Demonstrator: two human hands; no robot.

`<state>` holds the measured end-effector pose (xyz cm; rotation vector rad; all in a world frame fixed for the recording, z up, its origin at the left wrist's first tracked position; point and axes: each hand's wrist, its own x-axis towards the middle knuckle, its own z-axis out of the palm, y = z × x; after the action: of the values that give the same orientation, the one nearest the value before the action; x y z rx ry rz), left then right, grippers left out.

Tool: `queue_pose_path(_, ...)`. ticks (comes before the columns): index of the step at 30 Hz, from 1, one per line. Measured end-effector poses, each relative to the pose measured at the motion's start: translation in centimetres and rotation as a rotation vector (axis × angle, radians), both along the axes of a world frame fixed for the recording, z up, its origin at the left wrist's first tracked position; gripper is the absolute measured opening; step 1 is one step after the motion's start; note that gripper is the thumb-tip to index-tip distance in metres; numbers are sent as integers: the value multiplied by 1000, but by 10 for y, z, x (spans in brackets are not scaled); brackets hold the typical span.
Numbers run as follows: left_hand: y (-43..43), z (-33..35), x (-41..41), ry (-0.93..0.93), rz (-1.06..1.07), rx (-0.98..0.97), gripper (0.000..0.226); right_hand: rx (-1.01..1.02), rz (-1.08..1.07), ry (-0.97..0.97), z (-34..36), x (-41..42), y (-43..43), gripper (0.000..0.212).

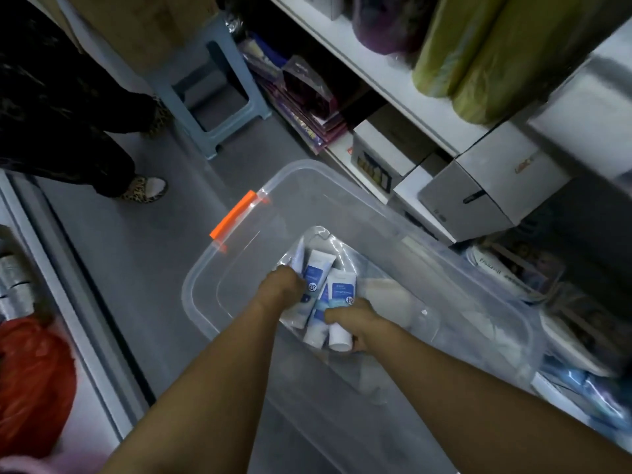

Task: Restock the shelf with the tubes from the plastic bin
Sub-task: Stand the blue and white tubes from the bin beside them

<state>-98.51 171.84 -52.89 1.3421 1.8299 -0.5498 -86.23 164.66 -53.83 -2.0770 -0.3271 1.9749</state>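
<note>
head view: both hands' grip clamped on tubes (319, 278) inside the plastic bin (205, 268), left hand (284, 285), right hand (352, 319).

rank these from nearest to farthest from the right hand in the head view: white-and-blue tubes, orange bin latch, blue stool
1. White-and-blue tubes: gripped by the right hand, inside the clear plastic bin.
2. Orange bin latch: on the bin's far-left rim, up and left of the hand.
3. Blue stool: on the floor beyond the bin, beside the shelf.

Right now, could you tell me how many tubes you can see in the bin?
3: one by the left hand, one in the middle, one in the right hand. More may be hidden.
</note>
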Motion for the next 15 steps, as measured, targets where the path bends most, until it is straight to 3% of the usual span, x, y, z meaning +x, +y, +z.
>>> queue_pose_path(4, -13, 29, 6, -96, 95, 91, 44, 69, 35, 31, 29, 14, -15, 12)
queue_pose_path(8, -46, 63, 8, -334, 415, 162, 53, 122, -2, 59, 76, 28, -44, 10)
queue_pose_path(12, -102, 125, 20, -546, 584, 193, 38, 200, -69, 52, 120, 39, -82, 35)
queue_pose_path(15, -152, 168, 27, -683, 679, 211, 31, 271, -120, 71, 157, 52, -118, 36)
